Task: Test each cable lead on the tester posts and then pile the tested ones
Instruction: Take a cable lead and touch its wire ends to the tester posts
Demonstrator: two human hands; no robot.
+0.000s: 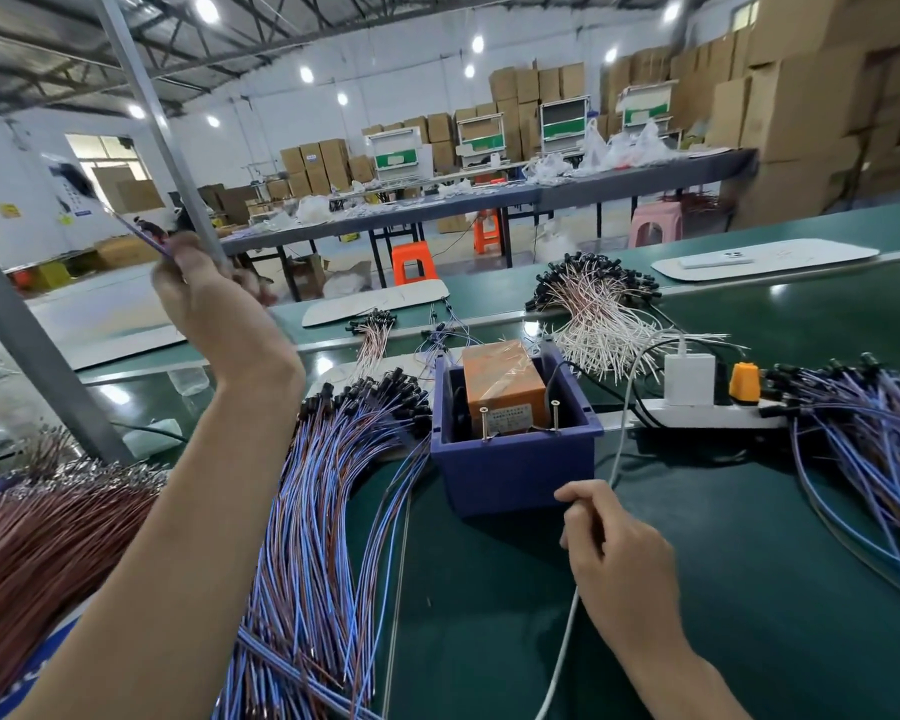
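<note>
My left hand is raised high at the left and pinches a thin blue-purple cable lead that sticks out up and to the left. My right hand rests on the green mat in front of the blue bin, fingers loosely curled, nothing visible in them. An orange tester box sits in that bin, with two upright screw posts, the left post and the right post, at its near rim. A big fan of blue and brown leads lies under my left forearm.
Another heap of blue leads lies at the right, white leads behind the bin, and a brown bundle at far left. A power strip with a white charger stands right of the bin; its white cord runs under my right hand. A grey frame post slants at the left.
</note>
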